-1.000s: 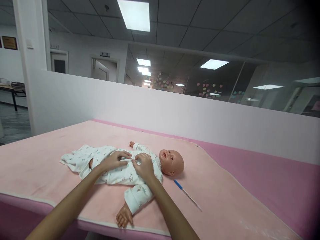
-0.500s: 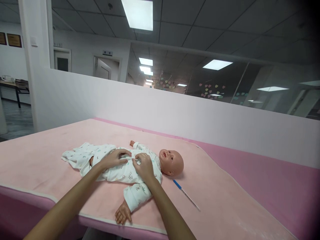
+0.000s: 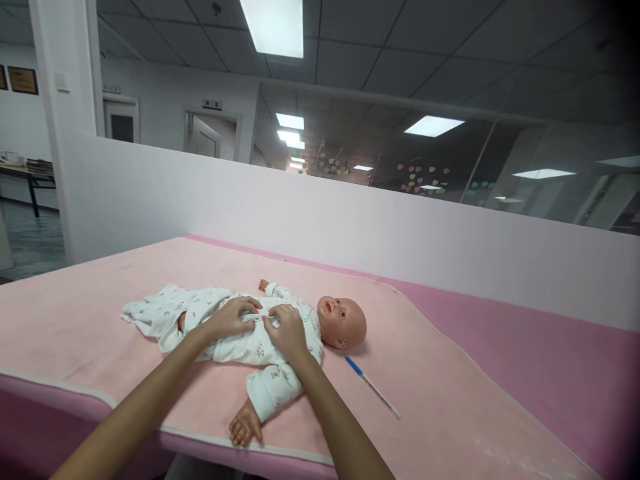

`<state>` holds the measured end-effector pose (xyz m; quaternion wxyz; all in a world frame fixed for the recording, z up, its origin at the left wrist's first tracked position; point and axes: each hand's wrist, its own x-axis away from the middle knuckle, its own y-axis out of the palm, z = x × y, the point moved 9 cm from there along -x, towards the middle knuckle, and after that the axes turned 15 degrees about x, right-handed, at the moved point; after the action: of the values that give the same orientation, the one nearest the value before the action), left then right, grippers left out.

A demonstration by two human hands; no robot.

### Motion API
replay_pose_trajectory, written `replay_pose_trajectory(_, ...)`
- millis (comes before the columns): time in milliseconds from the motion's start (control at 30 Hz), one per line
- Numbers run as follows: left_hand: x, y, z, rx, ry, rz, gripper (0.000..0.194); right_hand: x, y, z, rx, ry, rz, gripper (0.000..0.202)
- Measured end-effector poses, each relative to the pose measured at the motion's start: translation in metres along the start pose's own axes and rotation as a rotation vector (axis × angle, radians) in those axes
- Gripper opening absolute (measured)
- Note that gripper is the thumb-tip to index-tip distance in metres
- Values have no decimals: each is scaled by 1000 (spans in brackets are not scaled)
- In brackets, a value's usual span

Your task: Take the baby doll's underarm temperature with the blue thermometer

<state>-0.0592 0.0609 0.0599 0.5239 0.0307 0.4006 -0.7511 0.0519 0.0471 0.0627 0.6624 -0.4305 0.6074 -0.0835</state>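
Note:
A baby doll (image 3: 345, 325) lies on its back, head to the right, dressed in white printed baby clothes (image 3: 243, 352). Over its belly, my left hand (image 3: 233, 319) curls with thumb and fingers pinched at a thin white tie (image 3: 258, 317) on the garment. My right hand (image 3: 287, 328) is closed at the other end of that tie, close to the doll's chest. The fingertips of both hands are only a short gap apart. One sleeved doll arm (image 3: 273, 390) stretches toward the near edge, below my right forearm.
Beside the doll's head lies a thin clear stick with a blue end (image 3: 354, 366). A pink padded mat (image 3: 450, 413) covers the table. Behind it runs a low white wall (image 3: 320, 207) with glass above. The mat's near edge (image 3: 240, 452) passes just below the doll's hand.
Both hands keep their place on the doll's clothes, with barely any movement of the fingers. The whole view has shifted very slightly.

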Motion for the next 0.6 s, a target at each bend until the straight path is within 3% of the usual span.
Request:
replay_pose_trajectory(333, 3, -6, -1, 171, -78, 36, 11, -1, 0, 0, 1, 0, -14, 7)
replay_pose_trajectory(600, 2, -6, -8, 369, -111, 50, 17, 0, -1, 0, 17, 9, -27, 9)
